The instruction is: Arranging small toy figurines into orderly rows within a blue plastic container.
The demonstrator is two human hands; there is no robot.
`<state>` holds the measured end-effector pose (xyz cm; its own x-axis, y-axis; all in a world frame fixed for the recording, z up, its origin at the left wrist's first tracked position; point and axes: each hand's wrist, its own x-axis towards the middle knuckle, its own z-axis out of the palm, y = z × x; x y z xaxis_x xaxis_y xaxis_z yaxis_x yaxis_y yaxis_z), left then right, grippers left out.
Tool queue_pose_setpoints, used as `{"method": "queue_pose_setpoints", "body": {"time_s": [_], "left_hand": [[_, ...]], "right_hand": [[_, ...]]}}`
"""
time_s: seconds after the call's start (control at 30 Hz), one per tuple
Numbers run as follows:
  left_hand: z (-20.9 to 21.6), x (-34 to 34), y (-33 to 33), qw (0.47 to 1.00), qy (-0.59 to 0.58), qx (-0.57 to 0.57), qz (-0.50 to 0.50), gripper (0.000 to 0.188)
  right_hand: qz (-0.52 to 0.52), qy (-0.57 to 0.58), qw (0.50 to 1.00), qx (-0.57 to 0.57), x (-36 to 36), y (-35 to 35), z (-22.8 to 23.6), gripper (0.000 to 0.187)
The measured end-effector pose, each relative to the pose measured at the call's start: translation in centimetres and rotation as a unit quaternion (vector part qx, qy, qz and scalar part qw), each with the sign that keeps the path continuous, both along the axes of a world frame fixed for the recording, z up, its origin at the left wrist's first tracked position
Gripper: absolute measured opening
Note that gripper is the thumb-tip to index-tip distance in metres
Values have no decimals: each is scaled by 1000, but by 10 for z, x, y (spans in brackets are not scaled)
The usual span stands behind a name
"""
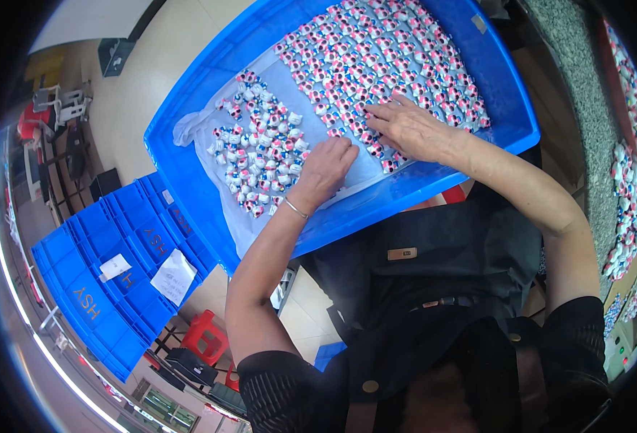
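Note:
A large blue plastic bin (195, 94) stands in front of me, lined with a thin whitish sheet (221, 186). Small white, pink and blue figurines with dark face markings (376, 61) lie in tight rows across its right part. More of the same figurines (257, 144) are heaped loosely on the left. My left hand (324, 172), with a bracelet at the wrist, is curled at the edge of the rows; whatever its fingers hold is hidden. Fingers stretched out, my right hand (412, 131) rests over the near rows and touches figurines there.
Stacked blue crates (116, 267) with paper slips stand at the lower left, by a red stool (205, 337). To the right, a speckled grey counter edge (574, 79) runs beside more heaped figurines (630, 209). A black apron (434, 260) covers my lap.

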<state>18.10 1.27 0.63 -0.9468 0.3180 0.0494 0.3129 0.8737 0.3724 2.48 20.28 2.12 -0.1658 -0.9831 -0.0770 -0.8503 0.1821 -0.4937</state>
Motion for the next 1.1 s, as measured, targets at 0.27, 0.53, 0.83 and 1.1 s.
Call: {"method": "queue_pose_setpoints", "body": {"time_s": [0.27, 0.53, 0.83, 1.1], "left_hand": [[-9, 0, 1, 998, -1, 32, 52, 25], [-8, 8, 3, 962, -118, 196, 151, 20], [-9, 2, 2, 981, -51, 98, 160, 17], [25, 24, -19, 981, -128, 123, 79, 21]], "right_hand": [[11, 4, 999, -29, -1, 1, -2, 31], [15, 8, 999, -37, -1, 2, -3, 28], [15, 4, 999, -47, 0, -1, -1, 29], [3, 4, 997, -72, -6, 2, -7, 23]]}}
